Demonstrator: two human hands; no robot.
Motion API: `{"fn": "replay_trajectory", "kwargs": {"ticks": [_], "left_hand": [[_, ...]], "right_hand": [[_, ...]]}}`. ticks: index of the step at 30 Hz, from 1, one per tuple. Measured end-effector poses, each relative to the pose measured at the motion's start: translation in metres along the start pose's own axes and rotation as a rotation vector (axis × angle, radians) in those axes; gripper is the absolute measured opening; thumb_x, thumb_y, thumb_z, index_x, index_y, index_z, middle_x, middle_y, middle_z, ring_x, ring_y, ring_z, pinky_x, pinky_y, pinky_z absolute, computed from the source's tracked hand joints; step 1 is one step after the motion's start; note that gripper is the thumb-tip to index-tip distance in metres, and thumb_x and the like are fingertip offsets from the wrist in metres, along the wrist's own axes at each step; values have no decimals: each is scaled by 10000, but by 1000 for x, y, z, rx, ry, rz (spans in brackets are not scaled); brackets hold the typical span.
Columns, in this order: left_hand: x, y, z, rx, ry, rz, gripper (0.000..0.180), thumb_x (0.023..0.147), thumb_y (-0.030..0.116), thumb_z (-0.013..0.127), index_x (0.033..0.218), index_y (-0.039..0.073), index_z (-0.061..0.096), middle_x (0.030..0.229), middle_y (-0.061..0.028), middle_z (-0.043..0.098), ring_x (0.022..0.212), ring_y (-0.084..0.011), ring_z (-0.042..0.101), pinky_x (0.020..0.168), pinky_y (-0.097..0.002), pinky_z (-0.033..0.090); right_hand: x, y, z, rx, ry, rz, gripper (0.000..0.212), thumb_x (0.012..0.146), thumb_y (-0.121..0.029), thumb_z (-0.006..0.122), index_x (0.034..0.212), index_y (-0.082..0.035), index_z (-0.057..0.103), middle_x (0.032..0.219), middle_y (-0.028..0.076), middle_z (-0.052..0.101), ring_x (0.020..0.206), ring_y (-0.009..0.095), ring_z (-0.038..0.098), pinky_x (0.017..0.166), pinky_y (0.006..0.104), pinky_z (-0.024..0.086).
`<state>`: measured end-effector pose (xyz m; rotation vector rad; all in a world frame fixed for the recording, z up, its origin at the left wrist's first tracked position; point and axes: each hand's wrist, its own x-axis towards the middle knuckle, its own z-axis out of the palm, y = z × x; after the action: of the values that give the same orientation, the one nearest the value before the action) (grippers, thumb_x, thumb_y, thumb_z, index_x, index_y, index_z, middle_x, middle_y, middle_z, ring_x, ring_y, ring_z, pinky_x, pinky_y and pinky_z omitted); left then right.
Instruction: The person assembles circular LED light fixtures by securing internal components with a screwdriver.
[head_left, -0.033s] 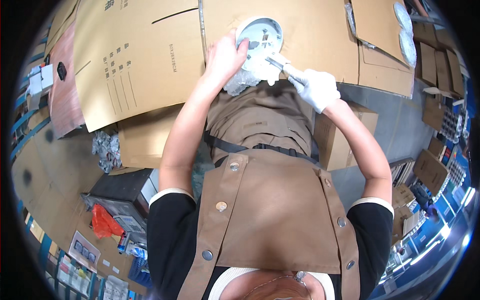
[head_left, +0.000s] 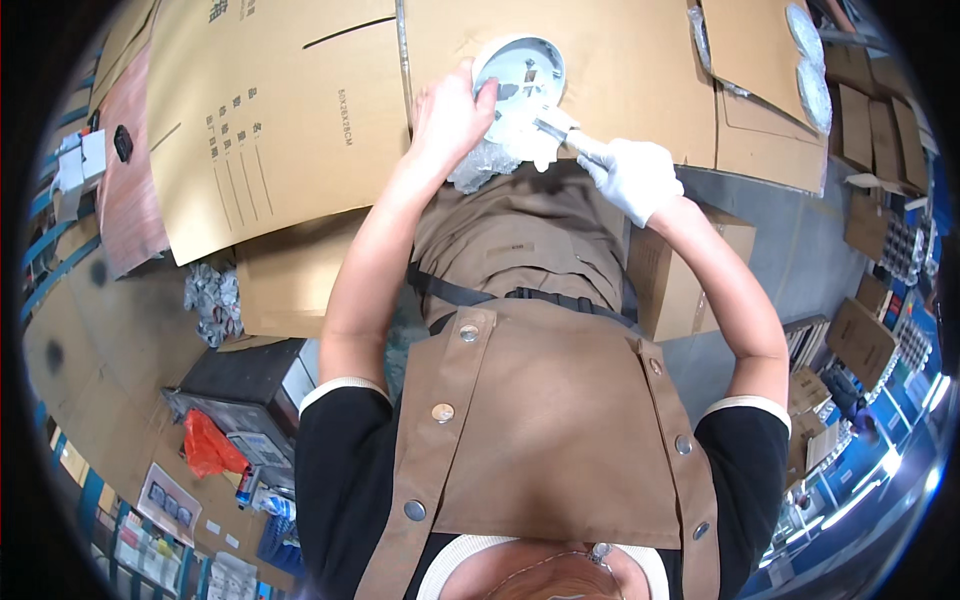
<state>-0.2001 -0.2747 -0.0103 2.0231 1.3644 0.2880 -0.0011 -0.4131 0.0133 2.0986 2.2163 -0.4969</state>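
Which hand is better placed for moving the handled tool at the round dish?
Right, probably: the gloved right hand grips the handled tool, which points toward the round dish. The left hand is occupied, holding the dish's left side.

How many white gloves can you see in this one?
1: the white glove on the right hand, which holds a grey-handled tool. The left hand, gripping the round white dish, is bare. Others could be hidden in the background clutter.
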Motion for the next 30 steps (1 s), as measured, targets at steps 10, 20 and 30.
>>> {"fn": "replay_trajectory", "kwargs": {"ticks": [10,20,30], "left_hand": [[-9,7,5,-3,44,72,434,866,329,562,1144,-4,565,763,-241,646,760,-391,650,719,-445,512],[23,-36,6,-247,-40,4,455,820,314,625,1101,-43,602,911,-193,680,849,-263,669,776,-356,511],[59,5,-28,368,-503,124,491,723,242,626,1120,-45,597,980,-222,661,913,-295,656,833,-361,509]], "right_hand": [[32,-18,-33,-97,-334,41,245,873,-245,496,1019,-178,680,745,154,653,682,342,636,619,447,492],[-12,7,44,48,346,-66,327,887,-269,553,1210,-244,598,650,72,562,543,242,557,506,363,460],[-20,9,-15,21,160,50,287,877,-324,569,1146,-254,640,692,69,610,627,255,607,576,377,484]]}}
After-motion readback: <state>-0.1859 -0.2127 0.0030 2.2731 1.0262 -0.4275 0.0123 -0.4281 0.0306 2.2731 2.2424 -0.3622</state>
